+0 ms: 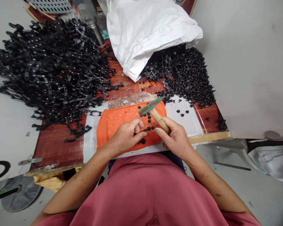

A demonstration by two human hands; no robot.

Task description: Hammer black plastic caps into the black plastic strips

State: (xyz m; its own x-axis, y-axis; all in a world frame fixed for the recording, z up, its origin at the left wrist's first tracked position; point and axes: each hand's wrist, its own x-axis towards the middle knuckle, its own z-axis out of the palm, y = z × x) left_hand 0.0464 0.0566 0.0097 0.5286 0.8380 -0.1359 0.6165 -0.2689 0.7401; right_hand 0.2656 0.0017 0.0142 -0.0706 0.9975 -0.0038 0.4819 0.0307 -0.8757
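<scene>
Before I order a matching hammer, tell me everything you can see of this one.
The hammer has a long, slim head, green-edged with a greyish, metallic-looking side, on a pale, wooden-looking handle. The right hand's grip wraps the handle's lower part. Its head slants over the orange cloth; contact there is unclear.

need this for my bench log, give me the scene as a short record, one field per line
left hand: fingertips by black pieces on the orange cloth; grip unclear
right hand: holds the hammer by its wooden handle
hammer: head over the cloth, contact unclear
left pile: black strips, tangled
right pile: mostly small black pieces
white bag: beyond the cloth, overlapping the right pile in view
</scene>
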